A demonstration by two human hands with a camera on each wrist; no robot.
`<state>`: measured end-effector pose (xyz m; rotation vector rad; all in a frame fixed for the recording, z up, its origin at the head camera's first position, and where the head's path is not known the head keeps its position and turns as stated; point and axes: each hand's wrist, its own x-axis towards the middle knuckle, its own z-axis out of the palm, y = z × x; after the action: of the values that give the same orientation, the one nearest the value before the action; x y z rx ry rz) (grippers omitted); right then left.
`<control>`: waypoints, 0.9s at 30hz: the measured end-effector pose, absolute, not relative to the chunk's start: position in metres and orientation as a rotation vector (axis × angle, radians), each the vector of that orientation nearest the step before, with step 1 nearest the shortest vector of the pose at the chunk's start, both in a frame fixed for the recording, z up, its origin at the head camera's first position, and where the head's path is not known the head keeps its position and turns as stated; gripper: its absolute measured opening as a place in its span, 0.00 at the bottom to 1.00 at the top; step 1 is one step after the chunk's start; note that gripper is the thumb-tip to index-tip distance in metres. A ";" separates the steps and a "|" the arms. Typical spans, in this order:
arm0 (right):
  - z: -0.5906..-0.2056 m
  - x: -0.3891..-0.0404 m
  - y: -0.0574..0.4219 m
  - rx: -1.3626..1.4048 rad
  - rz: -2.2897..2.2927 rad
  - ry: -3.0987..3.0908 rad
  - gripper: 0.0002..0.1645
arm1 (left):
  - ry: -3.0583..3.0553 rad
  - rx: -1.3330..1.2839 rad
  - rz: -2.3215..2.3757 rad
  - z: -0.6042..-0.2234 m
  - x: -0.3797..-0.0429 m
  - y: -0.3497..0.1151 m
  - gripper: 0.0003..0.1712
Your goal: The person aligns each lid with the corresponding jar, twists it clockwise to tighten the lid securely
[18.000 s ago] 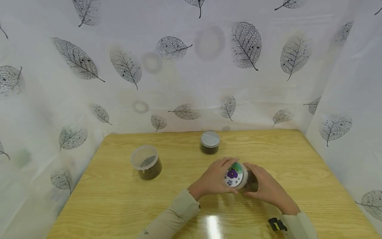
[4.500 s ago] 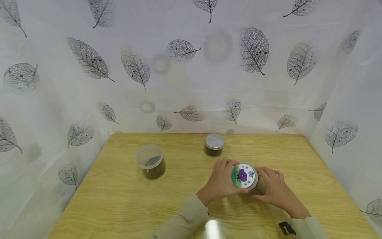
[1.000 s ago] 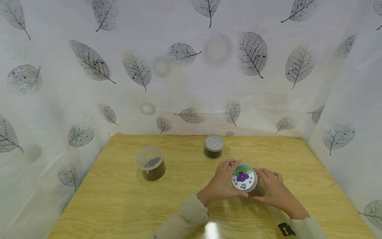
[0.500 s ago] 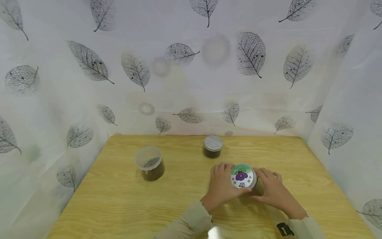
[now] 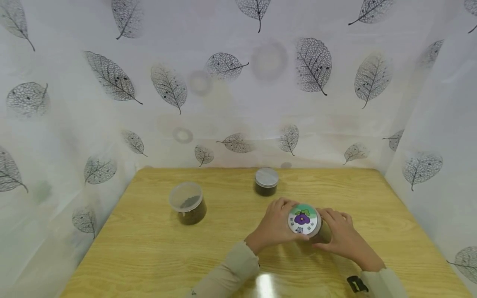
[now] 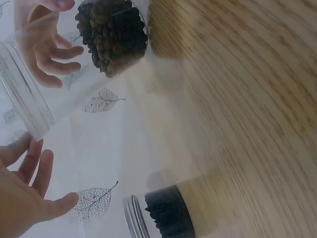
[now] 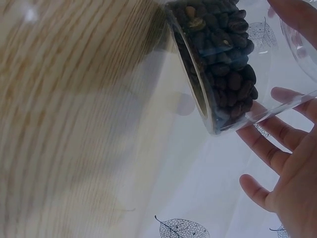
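A clear plastic jar (image 5: 325, 235) holds dark brown beans (image 7: 230, 69) in its bottom part. On it is a round lid (image 5: 303, 218) with a purple flower label and a clear rim. My left hand (image 5: 273, 227) grips the lid's edge, thumb at the near side and fingers at the far side. My right hand (image 5: 343, 240) holds the jar's body from the right. In the left wrist view the jar stands tilted in the picture, just above or on the wooden surface; I cannot tell which.
A jar with a silver lid (image 5: 266, 177) and dark contents stands behind the hands. Farther left sits a tub with a translucent lid (image 5: 186, 196), also partly filled with something dark. Leaf-printed white sheeting (image 5: 238, 103) encloses the wooden table (image 5: 223, 256) at the back and sides.
The lid's label has turned slightly clockwise over the last second. My left hand shifted its hold round the lid half a second ago and has come back; the right hand keeps its hold.
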<state>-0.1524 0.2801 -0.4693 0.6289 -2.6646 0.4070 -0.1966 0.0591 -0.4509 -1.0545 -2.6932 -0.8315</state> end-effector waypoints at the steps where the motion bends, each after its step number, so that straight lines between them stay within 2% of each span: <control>1: -0.470 -0.153 0.280 0.632 0.404 -2.663 0.57 | -2.694 -1.066 -0.829 -0.451 -0.197 0.059 0.52; 7: -0.472 -0.154 0.281 0.621 0.394 -2.671 0.58 | -2.717 -1.040 -0.799 -0.452 -0.197 0.058 0.55; 12: -0.473 -0.154 0.280 0.599 0.377 -2.658 0.57 | -2.818 -0.783 -0.736 -0.455 -0.189 0.068 0.59; 17: -0.473 -0.153 0.280 0.552 0.377 -2.677 0.55 | -2.843 -0.602 -0.778 -0.453 -0.180 0.078 0.56; 27: -0.470 -0.152 0.278 0.538 0.373 -2.692 0.54 | -2.870 -0.600 -0.742 -0.447 -0.180 0.080 0.51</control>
<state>-0.1517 0.2781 -0.4698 0.5379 -2.6918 0.3733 -0.1795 0.0801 -0.4469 -0.5996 -2.8703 -0.7419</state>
